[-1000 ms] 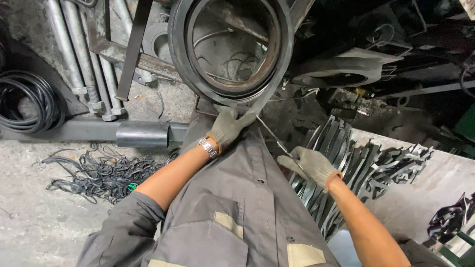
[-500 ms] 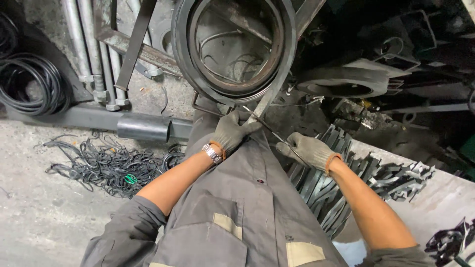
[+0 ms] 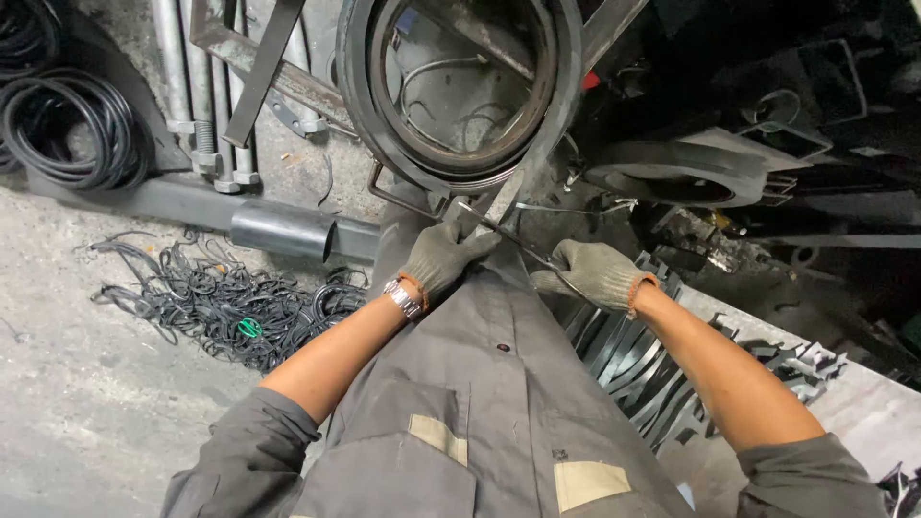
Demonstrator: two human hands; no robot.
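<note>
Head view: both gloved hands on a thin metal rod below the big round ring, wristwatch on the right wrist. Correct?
Not quite. The wristwatch is on the left wrist, not the right, as the head view shows. The rest holds: the gloved left hand and right hand are both on the thin metal rod, just below the big round ring.

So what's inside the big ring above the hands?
Inside the ring, grey concrete and a few loose curved wires show, with a rusty bar crossing the top. The left hand holds a thin rod below it.
</note>
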